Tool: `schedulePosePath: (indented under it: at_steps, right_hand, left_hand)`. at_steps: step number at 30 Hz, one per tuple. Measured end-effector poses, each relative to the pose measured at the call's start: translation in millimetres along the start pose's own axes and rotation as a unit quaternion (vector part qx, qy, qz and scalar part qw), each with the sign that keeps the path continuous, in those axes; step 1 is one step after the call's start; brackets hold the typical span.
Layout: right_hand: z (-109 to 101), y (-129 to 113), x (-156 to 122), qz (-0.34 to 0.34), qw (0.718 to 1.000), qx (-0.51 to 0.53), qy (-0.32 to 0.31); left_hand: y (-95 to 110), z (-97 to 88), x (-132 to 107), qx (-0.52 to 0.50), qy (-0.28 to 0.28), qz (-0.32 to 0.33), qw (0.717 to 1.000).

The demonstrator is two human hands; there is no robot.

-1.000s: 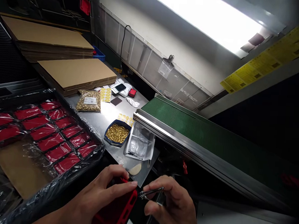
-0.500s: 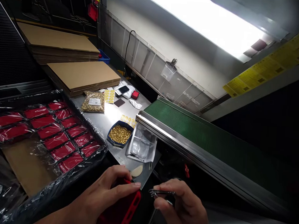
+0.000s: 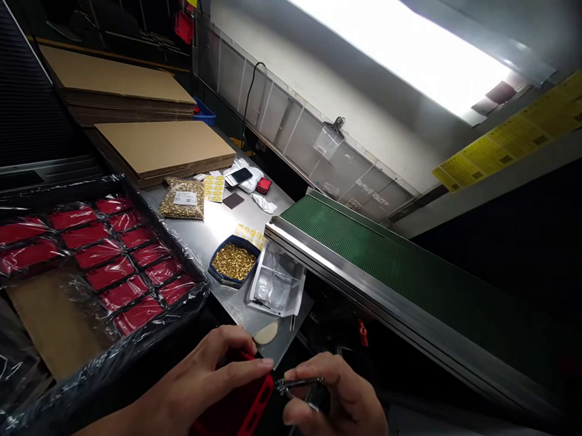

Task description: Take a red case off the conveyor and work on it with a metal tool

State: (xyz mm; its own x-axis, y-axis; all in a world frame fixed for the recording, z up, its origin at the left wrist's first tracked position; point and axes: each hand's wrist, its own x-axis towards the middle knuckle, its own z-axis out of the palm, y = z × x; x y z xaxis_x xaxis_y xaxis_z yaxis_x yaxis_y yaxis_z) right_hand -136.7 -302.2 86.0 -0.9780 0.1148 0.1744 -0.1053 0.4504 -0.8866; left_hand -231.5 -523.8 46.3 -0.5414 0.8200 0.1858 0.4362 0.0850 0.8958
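Observation:
At the bottom centre, my left hand (image 3: pixel 209 383) grips a red plastic case (image 3: pixel 249 414) with slots along its edge, the thumb lying over its upper corner. The inside of the case looks dark, and its lower part is cut off by the frame. To the right of it, my right hand (image 3: pixel 342 403) pinches a small metal nail clipper (image 3: pixel 299 384) between thumb and fingers. The clipper's jaw end points left, close to the case's upper right edge; whether they touch I cannot tell.
A plastic-lined box (image 3: pixel 196 297) of red pieces stands left. On the metal table (image 3: pixel 199 239) are a dark tray (image 3: pixel 214 274) of gold bits, a white bin (image 3: pixel 293 306) and cardboard stacks (image 3: pixel 168 146). A green conveyor (image 3: pixel 358 247) runs to the right.
My right hand has moved left and slightly down with the nail clipper, bringing its jaws close to the red case. My left hand and the case have hardly moved.

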Motion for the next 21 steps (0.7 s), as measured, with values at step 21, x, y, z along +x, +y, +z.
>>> schedulePosePath:
  at_steps: [21]
  right_hand:
    - [8.4,-0.5,11.1,-0.065,0.995,-0.023,0.073]
  left_hand:
    - [-17.8,-1.7,-3.7,-0.004,0.019,0.003,1.0]
